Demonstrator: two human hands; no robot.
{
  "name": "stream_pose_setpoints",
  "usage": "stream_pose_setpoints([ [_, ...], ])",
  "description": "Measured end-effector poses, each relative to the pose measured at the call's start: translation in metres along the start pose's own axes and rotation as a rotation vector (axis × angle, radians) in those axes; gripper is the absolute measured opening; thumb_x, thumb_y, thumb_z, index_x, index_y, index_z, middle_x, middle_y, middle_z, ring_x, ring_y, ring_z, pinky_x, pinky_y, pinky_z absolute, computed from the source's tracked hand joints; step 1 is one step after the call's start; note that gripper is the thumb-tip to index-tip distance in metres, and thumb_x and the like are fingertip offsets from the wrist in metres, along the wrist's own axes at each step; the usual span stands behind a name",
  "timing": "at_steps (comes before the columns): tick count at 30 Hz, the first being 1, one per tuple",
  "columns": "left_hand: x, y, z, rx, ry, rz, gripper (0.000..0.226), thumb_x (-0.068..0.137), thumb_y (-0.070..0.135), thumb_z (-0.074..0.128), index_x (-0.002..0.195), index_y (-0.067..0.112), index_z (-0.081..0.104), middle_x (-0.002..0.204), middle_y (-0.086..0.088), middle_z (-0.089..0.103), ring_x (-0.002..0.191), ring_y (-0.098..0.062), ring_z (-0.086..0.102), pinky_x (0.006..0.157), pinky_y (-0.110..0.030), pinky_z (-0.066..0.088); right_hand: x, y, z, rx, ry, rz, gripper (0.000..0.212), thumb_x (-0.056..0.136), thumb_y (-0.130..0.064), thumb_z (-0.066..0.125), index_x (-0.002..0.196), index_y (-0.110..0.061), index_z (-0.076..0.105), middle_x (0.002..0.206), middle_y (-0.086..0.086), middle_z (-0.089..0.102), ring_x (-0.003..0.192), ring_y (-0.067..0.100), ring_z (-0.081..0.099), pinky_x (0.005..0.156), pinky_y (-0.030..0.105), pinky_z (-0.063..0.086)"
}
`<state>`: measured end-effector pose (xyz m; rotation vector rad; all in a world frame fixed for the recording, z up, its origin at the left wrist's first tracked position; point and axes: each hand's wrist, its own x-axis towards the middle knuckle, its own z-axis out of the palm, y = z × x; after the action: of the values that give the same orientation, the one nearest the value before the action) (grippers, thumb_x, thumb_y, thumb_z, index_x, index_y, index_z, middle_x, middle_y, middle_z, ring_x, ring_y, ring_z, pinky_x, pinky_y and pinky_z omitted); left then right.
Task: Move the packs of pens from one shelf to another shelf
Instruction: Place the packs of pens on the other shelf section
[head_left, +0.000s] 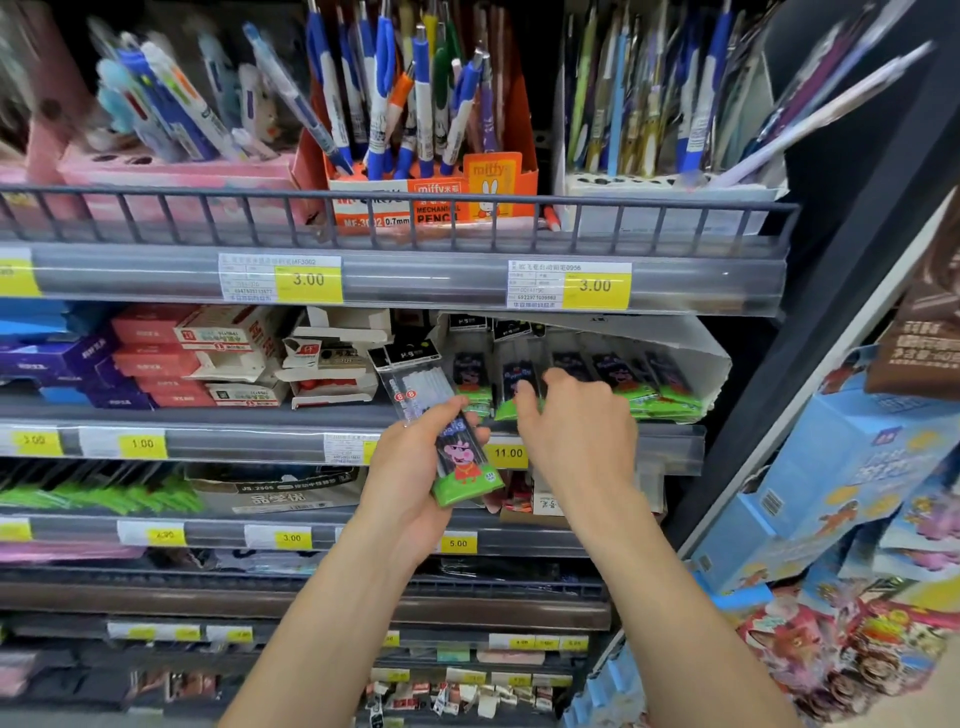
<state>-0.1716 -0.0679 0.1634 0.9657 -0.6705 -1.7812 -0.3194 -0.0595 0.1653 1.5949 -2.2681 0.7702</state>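
My left hand (410, 467) grips one pack of pens (457, 457), fingers curled around its sides, just below the shelf edge. My right hand (576, 415) reaches into the row of packs (597, 379) standing beyond it, fingers curled onto one pack's top. I should pinch a single pack and lift it straight out. Each is a clear sleeve with a cartoon pig and green base.
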Motion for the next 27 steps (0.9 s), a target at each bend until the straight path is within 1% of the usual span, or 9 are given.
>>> stream_pose_setpoints([
  [2,0.0,0.002,-0.005,-0.003,0.003,-0.002,0.026,0.099,0.016,0.068,0.122,0.004,0.07,0.082,-0.007,0.073,0.07,-0.017,0.072,0.058,-0.03,0.06,-0.006,0.008,-0.004,0.036,0.094,-0.157,0.033,0.097,-0.044,0.06,0.109,-0.016,0.075,0.086,0.008,0.066,0.079,0.033,0.064,0.053,0.031,0.039],
  [5,0.0,0.005,-0.009,-0.011,0.007,-0.011,0.019,0.1,0.016,0.067,0.114,0.005,0.071,0.077,-0.007,0.073,0.066,-0.017,0.072,0.055,-0.03,0.06,-0.009,0.024,-0.005,0.067,0.008,-0.441,0.037,0.088,-0.04,0.076,0.118,-0.019,0.075,0.106,0.006,0.063,0.102,0.031,0.054,0.071,0.04,0.048],
  [7,0.0,0.006,-0.009,0.009,0.02,-0.018,0.018,0.1,0.018,0.066,0.112,0.005,0.071,0.076,-0.008,0.074,0.063,-0.017,0.073,0.052,-0.03,0.059,-0.003,0.029,-0.004,0.006,-0.089,-0.472,0.035,0.088,-0.04,0.075,0.119,-0.024,0.076,0.117,0.003,0.066,0.112,0.031,0.051,0.082,0.044,0.045],
  [11,-0.003,0.007,-0.003,0.054,0.023,-0.051,0.026,0.1,0.019,0.066,0.12,0.002,0.067,0.077,-0.013,0.076,0.062,-0.02,0.075,0.049,-0.031,0.058,0.015,0.031,-0.001,-0.05,-0.168,-0.446,0.028,0.1,-0.045,0.058,0.122,-0.036,0.074,0.117,-0.008,0.069,0.115,0.026,0.051,0.09,0.042,0.039],
  [14,-0.005,0.008,0.0,0.082,-0.002,-0.059,0.036,0.099,0.015,0.064,0.13,-0.003,0.061,0.088,-0.019,0.077,0.068,-0.025,0.076,0.056,-0.035,0.06,0.022,0.034,0.002,-0.053,-0.212,-0.463,0.036,0.098,-0.053,0.057,0.126,-0.035,0.07,0.123,-0.005,0.067,0.119,0.026,0.056,0.098,0.045,0.04],
  [20,-0.005,0.01,0.004,0.16,-0.077,-0.068,0.039,0.1,0.011,0.06,0.135,-0.005,0.054,0.114,-0.035,0.073,0.097,-0.04,0.077,0.09,-0.057,0.06,0.025,0.04,0.006,0.002,-0.144,-0.475,0.026,0.098,-0.037,0.064,0.116,-0.023,0.077,0.109,0.002,0.072,0.096,0.03,0.068,0.087,0.046,0.049],
  [21,-0.006,0.01,0.005,0.176,-0.093,-0.065,0.038,0.101,0.011,0.06,0.135,-0.005,0.055,0.117,-0.034,0.073,0.101,-0.042,0.077,0.09,-0.059,0.062,0.024,0.042,0.008,0.007,-0.126,-0.483,0.025,0.097,-0.035,0.066,0.114,-0.021,0.078,0.107,0.003,0.073,0.093,0.032,0.068,0.084,0.046,0.05],
  [24,-0.006,0.008,0.008,0.188,-0.141,-0.033,0.03,0.105,0.012,0.056,0.13,-0.004,0.059,0.109,-0.027,0.078,0.096,-0.038,0.079,0.067,-0.042,0.065,0.018,0.048,0.013,0.032,-0.035,-0.488,0.02,0.092,-0.029,0.074,0.106,-0.016,0.08,0.099,0.006,0.073,0.09,0.035,0.066,0.076,0.045,0.05],
  [27,-0.001,0.007,0.01,0.169,-0.093,-0.006,0.035,0.108,0.015,0.053,0.137,-0.003,0.051,0.105,-0.023,0.08,0.091,-0.037,0.08,0.059,-0.036,0.062,0.008,0.048,0.016,0.104,0.07,-0.461,0.021,0.09,-0.023,0.076,0.108,-0.011,0.08,0.098,0.007,0.07,0.092,0.034,0.061,0.074,0.045,0.049],
])
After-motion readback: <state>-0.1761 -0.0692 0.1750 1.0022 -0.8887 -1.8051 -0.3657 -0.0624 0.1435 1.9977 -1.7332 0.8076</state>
